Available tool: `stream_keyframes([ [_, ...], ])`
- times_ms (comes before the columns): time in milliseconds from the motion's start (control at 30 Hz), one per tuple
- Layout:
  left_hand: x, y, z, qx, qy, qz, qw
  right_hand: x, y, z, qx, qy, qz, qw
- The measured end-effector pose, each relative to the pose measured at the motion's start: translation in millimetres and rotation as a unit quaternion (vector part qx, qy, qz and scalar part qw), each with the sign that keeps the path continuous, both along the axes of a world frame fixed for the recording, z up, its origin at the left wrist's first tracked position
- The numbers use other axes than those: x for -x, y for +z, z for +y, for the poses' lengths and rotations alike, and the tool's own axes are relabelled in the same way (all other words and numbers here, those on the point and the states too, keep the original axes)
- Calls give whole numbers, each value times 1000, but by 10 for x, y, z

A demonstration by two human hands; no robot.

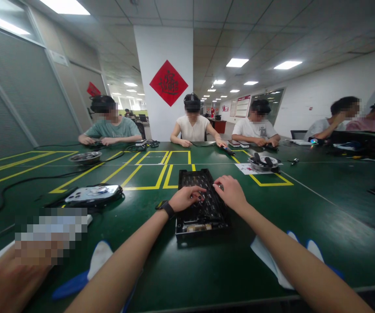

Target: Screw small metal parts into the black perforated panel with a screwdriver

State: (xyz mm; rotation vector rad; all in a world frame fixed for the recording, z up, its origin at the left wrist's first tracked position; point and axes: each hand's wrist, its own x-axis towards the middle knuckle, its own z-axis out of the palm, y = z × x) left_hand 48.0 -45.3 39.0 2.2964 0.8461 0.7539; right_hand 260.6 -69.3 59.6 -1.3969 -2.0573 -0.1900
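A black open bit case lies on the green table in front of me, with rows of small metal bits inside. Over its middle is my left hand, index finger stretched out and the other fingers curled. A small dark piece shows at those curled fingertips, too small to name. My right hand is at the case's right rim, its fingers loosely bent and a little apart; nothing is plainly visible in them. A tan piece sits in the near compartment of the case.
Blue-and-white gloves lie beneath my forearms. Left are a phone on a black item, a metal bowl and a co-worker's hand holding a pale device. A metal dish stands ahead right; several people sit across the table.
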Motion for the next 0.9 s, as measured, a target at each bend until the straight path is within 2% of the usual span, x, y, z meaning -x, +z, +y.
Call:
stream_keyframes([
  [100,1,-1,-1,-7,0,-11,1000,140,48,-92,10,135,-33,990],
  [233,1,-11,15,6,-20,-39,999,219,19,-126,41,220,-44,974],
  [467,9,12,-3,70,-69,-76,992,220,16,-106,66,264,-8,962],
  [667,17,74,-39,53,-62,-74,994,229,-3,-101,95,244,45,964],
  [733,39,60,-3,24,-11,-94,995,227,-7,-98,117,241,76,961],
  [800,75,1,76,-27,103,-131,986,234,-1,-105,147,252,119,949],
  [867,116,-96,181,-82,234,-151,957,260,18,-133,187,273,168,929],
  [900,135,-150,236,-93,271,-152,946,281,32,-157,210,285,189,916],
])
